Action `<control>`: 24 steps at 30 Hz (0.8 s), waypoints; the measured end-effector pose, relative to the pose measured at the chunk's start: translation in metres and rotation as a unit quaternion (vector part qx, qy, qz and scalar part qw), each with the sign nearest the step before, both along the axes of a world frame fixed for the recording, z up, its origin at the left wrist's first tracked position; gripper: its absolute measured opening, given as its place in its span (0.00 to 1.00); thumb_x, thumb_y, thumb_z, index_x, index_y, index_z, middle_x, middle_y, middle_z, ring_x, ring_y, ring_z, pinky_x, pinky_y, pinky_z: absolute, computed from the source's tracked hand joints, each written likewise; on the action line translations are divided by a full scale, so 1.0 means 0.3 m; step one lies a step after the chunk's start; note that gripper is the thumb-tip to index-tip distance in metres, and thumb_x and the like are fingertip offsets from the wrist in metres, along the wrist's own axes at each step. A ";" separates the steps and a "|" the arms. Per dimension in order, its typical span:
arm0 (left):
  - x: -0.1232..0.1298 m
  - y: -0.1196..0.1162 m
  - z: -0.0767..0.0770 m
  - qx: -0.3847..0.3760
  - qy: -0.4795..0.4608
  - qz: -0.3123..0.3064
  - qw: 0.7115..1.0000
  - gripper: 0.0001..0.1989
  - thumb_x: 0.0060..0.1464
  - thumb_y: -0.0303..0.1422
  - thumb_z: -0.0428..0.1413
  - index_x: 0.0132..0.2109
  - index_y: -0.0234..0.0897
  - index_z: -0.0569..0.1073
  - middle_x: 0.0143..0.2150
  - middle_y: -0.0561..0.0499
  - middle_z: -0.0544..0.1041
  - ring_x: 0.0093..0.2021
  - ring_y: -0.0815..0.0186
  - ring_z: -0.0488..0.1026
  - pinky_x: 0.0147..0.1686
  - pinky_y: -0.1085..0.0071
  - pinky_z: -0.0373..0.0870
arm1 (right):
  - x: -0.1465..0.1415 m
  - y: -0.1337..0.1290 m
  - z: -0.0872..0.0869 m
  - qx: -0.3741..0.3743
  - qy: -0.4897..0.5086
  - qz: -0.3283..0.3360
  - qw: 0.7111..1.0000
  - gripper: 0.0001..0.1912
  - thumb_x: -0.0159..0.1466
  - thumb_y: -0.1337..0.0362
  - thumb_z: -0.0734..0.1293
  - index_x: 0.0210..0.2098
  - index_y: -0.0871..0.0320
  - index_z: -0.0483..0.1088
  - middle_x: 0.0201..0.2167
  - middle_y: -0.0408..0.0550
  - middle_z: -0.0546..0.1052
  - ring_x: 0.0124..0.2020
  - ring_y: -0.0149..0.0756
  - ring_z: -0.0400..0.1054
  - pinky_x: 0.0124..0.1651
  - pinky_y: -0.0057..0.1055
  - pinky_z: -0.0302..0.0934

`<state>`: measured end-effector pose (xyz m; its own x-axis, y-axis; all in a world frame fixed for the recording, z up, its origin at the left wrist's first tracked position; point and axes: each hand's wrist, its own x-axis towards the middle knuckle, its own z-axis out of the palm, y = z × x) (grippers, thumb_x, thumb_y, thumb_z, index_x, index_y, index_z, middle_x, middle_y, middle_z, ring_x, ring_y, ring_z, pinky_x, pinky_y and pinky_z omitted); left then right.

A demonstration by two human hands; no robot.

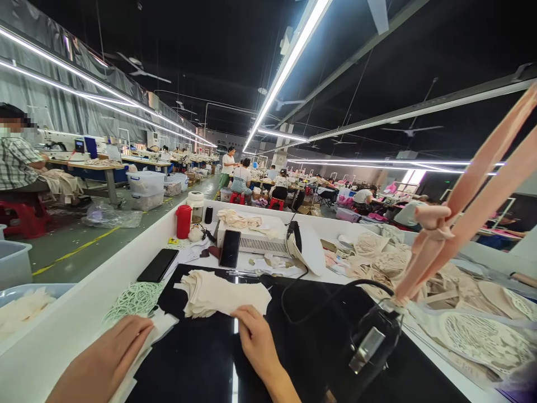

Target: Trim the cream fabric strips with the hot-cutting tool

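Note:
My left hand [104, 355] is at the lower left, its fingers pressed together on a stack of white fabric pieces [161, 324]; its thumb is hidden. In the middle, a fanned pile of cream fabric pieces [213, 294] lies on the glossy black work surface [188, 358]. My right hand [258, 341] pinches the near edge of this pile between thumb and fingers. Pale green cut strips [136, 299] lie tangled beyond my left hand. To the right, a dark device with a metal plate [367, 350] hangs from knotted peach fabric bands [432, 224].
A black phone [230, 248], a dark flat tablet-like thing [158, 265], a red flask [183, 221], a white box [255, 238] and a white visor [308, 249] stand behind the work surface. Beige lace garment pieces [474, 330] heap up on the right. A black cable [289, 316] crosses the surface. People sew beyond.

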<state>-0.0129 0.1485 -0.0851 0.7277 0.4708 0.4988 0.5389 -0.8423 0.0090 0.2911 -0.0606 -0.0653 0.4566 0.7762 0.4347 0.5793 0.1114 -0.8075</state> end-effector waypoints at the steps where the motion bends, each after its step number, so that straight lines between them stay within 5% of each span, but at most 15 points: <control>1: 0.028 -0.032 0.028 -0.022 -0.018 -0.035 0.999 0.28 0.62 0.30 0.40 0.56 0.44 0.81 0.57 0.48 0.81 0.60 0.54 0.75 0.66 0.59 0.67 | -0.027 0.002 0.008 -0.006 0.032 0.036 0.999 0.15 0.68 0.67 0.62 0.44 0.53 0.82 0.43 0.53 0.81 0.43 0.43 0.76 0.51 0.44 0.71; 4: 0.119 -0.115 0.101 -0.096 -0.042 -0.079 0.991 0.25 0.67 0.34 0.41 0.55 0.51 0.81 0.54 0.52 0.82 0.57 0.56 0.76 0.62 0.62 0.72 | -0.108 0.015 0.021 -0.038 0.152 0.144 0.977 0.18 0.68 0.50 0.67 0.43 0.57 0.82 0.36 0.52 0.81 0.28 0.36 0.74 0.29 0.31 0.69; 10: 0.268 -0.241 0.135 -0.114 -0.048 -0.184 0.975 0.21 0.64 0.27 0.47 0.53 0.49 0.80 0.48 0.49 0.82 0.52 0.58 0.78 0.58 0.64 0.75 | -0.153 0.037 0.031 -0.027 0.325 0.258 0.910 0.45 0.49 0.26 0.71 0.43 0.61 0.80 0.35 0.55 0.79 0.33 0.40 0.75 0.26 0.29 0.68; 17: 0.346 -0.350 0.204 -0.290 -0.111 -0.191 0.931 0.16 0.70 0.39 0.45 0.46 0.46 0.78 0.45 0.51 0.80 0.45 0.62 0.79 0.48 0.69 0.76 | -0.110 0.030 0.039 0.017 0.415 0.170 0.894 0.24 0.57 0.44 0.78 0.32 0.61 0.76 0.22 0.41 0.72 0.21 0.26 0.63 0.24 0.24 0.59; 21: 0.336 -0.311 0.218 -0.481 -0.202 -0.075 0.850 0.19 0.63 0.53 0.53 0.42 0.43 0.76 0.43 0.50 0.80 0.46 0.57 0.77 0.46 0.66 0.75 | -0.106 0.021 0.049 0.040 0.460 0.137 0.876 0.24 0.56 0.43 0.78 0.34 0.58 0.74 0.25 0.40 0.72 0.24 0.27 0.64 0.28 0.26 0.61; 24: 0.336 -0.288 0.194 -0.567 -0.210 -0.062 0.794 0.27 0.55 0.60 0.56 0.44 0.41 0.76 0.44 0.48 0.81 0.47 0.54 0.77 0.46 0.65 0.74 | -0.110 0.015 0.061 0.046 0.482 0.132 0.865 0.25 0.55 0.42 0.78 0.34 0.57 0.73 0.27 0.39 0.71 0.26 0.27 0.62 0.30 0.26 0.60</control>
